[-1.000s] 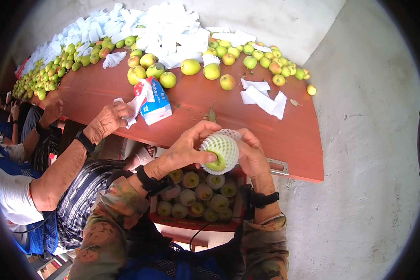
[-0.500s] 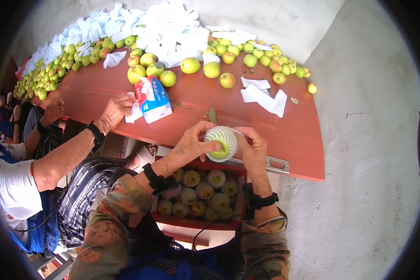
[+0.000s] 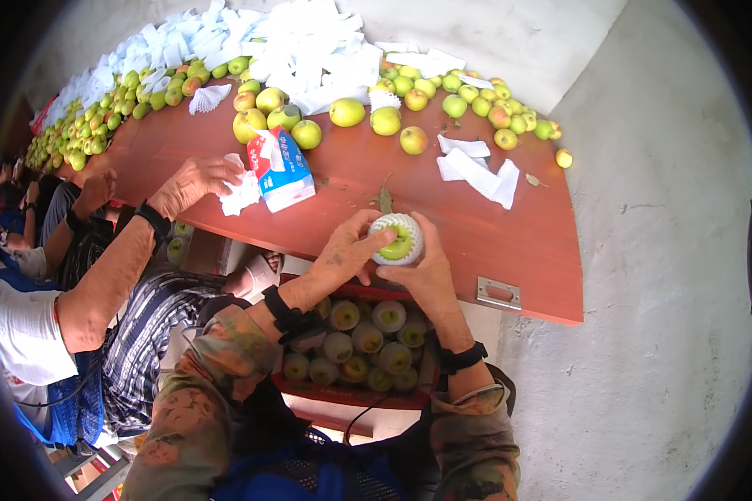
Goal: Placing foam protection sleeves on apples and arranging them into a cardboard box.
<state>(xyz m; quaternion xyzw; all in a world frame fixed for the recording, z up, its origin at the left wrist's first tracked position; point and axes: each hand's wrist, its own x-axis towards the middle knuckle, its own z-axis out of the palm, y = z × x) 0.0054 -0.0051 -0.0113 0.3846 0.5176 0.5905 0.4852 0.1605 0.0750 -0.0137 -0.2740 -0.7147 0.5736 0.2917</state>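
Fingers of the left hand (image 3: 345,255) and the right hand (image 3: 431,274) curl in around one green apple (image 3: 400,248), closed as far as its round sides let them. It sits in a white net (image 3: 383,222) in the middle of the frame, with the left thumb on its top and the right thumb along its lower side. Below the hands, a red box (image 3: 347,394) holds more apples in nets. Above them, a leaf (image 3: 385,200) lies on the red-brown table (image 3: 351,179). Left of the leaf is a colorful pack (image 3: 286,179), and another person's hand (image 3: 190,185) touches a white sheet (image 3: 242,197) beside it. Loose apples (image 3: 385,121) and a white heap (image 3: 305,50) are near the top.
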